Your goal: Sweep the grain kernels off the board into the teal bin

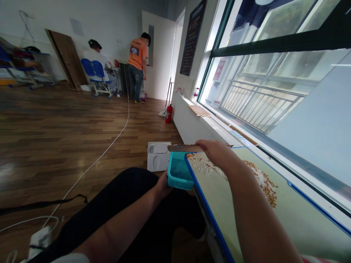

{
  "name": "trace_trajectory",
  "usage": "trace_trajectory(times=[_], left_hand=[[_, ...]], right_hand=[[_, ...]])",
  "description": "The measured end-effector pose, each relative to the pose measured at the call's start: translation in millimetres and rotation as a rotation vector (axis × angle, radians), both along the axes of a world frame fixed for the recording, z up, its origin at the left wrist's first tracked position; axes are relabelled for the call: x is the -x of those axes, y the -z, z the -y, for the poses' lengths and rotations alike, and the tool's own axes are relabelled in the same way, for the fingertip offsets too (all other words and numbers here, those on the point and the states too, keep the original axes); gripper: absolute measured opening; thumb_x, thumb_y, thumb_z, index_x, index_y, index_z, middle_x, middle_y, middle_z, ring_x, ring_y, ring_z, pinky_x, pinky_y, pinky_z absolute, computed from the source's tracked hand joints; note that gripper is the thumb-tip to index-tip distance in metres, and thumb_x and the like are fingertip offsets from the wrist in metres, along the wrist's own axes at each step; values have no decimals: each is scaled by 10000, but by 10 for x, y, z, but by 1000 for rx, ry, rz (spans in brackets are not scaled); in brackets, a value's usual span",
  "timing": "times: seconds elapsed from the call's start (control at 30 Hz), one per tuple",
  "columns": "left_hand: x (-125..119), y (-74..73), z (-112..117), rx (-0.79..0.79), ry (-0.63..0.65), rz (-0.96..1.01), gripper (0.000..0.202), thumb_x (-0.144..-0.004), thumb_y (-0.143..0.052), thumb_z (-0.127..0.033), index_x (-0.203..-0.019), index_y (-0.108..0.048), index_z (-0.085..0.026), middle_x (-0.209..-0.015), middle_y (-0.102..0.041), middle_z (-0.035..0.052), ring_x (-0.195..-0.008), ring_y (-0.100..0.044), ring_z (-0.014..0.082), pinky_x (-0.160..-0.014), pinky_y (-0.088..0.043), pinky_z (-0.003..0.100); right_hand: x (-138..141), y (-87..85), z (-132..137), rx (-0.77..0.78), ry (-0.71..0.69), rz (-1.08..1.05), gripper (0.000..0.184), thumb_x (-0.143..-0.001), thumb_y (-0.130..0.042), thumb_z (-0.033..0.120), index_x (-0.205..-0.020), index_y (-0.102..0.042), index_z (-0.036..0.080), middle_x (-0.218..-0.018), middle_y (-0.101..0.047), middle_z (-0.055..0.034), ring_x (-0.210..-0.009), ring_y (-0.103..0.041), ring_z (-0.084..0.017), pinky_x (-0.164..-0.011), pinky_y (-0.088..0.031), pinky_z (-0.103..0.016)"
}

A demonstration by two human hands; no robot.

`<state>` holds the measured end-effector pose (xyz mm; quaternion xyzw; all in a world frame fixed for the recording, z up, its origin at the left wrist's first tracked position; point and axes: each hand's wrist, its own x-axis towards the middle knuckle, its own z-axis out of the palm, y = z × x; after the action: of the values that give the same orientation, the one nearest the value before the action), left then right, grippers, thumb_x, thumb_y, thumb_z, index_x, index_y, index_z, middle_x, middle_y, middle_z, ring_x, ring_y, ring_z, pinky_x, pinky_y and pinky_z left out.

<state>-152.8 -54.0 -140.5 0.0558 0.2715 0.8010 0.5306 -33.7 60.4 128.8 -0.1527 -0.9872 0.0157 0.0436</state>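
Observation:
My left hand is wrapped around the side of a teal plastic container, holding it just below the table's corner. In my right hand is a thin, flat brown strip, gripped from above; it reaches out past the table edge over the container. A scattering of white grains with some yellow-orange kernels lies on the pale tabletop near that corner. Beyond my right forearm is a larger heap of orange kernels and white grains, partly hidden by the arm. The container's inside shows only partly.
A white box stands on the floor behind the container. The blue table rim runs beside my legs. A radiator and windowsill line the right. A fire extinguisher, a white cable and two people are farther off.

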Motion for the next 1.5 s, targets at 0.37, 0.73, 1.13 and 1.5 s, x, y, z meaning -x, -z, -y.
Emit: trace_trajectory(times=[0.37,0.73,1.13,1.5], left_hand=[[40,58,16,26,36,-9,293,-930,-570,-305,-1119,-710,-129,-1072,-763,117,-1070,-689,262,-995,-501,375],[43,-8,72,37,23,3,314,-936,-552,-341,-1057,-732,-115,-1012,-770,121,-1061,-687,263,-1017,-475,366],[85,47,172,7,122,48,331,-932,-553,-347,-1052,-733,-95,-986,-773,141,-1083,-686,297,-1028,-468,393],[139,85,197,-6,166,47,382,-938,-513,-349,-1111,-713,-74,-987,-768,159,-1071,-690,317,-1017,-474,422]], right_hand=[[-43,-91,136,-22,58,29,402,-964,-372,281,-1229,-674,283,-1065,-747,-97,-971,-687,-258,-811,-472,-356],[-51,-131,162,2,29,30,404,-952,-392,217,-1265,-646,247,-1137,-736,-95,-1041,-676,-236,-882,-473,-328],[-60,-178,281,14,26,57,408,-939,-386,181,-1215,-674,266,-1092,-749,-66,-969,-686,-219,-826,-472,-306],[-63,-225,381,1,19,43,442,-917,-404,151,-1251,-664,281,-1144,-741,-51,-986,-691,-224,-828,-489,-311]])
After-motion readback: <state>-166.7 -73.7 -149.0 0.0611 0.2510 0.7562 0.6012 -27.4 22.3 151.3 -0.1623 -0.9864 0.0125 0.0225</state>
